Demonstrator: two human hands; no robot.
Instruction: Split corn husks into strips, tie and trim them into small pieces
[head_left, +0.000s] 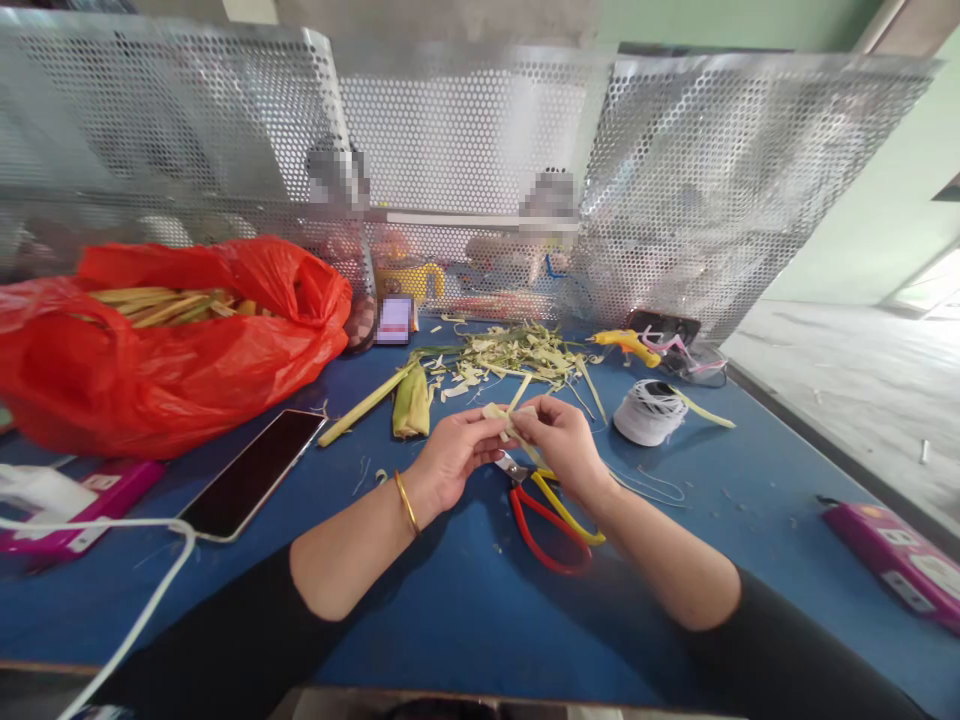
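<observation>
My left hand and my right hand meet over the middle of the blue table. Both pinch a pale plant strip, which looks folded or crossed, with ends sticking out above and below. Finer detail of it is hidden by my fingers. Just beneath my hands lie scissors with one red and one yellow handle, the blades partly covered. A bundle of green-yellow husk rests left of my left hand. To the right of my right hand stands a spool of white thread, a loose strand trailing on the table.
Plant scraps are heaped behind my hands. At left are a red plastic bag of stalks, a phone, a purple power strip and white cable. A yellow glue gun lies back right. Perforated metal panels border the table.
</observation>
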